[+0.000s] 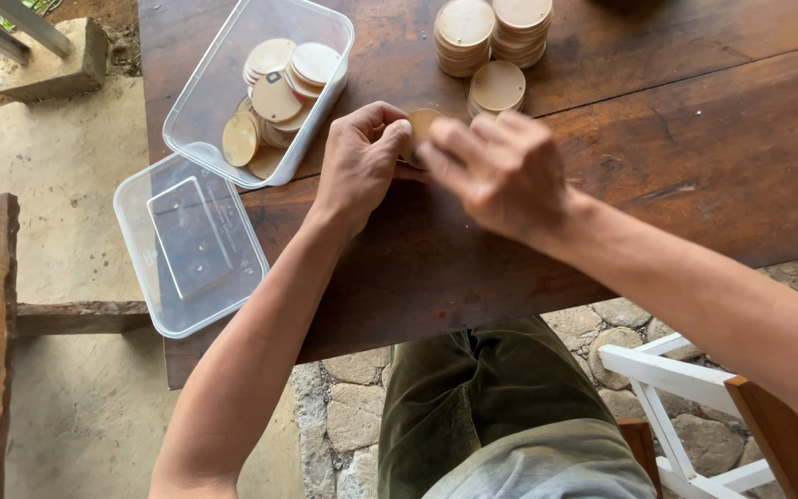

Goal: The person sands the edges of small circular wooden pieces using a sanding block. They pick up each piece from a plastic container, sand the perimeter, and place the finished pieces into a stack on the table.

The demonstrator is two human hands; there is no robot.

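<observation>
My hands meet on the table (695, 139) around one disc (422, 122). Left: open container (223, 69) with loose discs (279, 92); its lid (187, 245) lies nearer me. Beyond: disc stacks (491, 37).

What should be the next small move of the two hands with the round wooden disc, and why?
Probably the right hand should carry the round wooden disc to the low stack of wooden discs just beyond it. Both hands pinch the disc now, the left hand too, and finished-looking stacks stand close ahead.
</observation>
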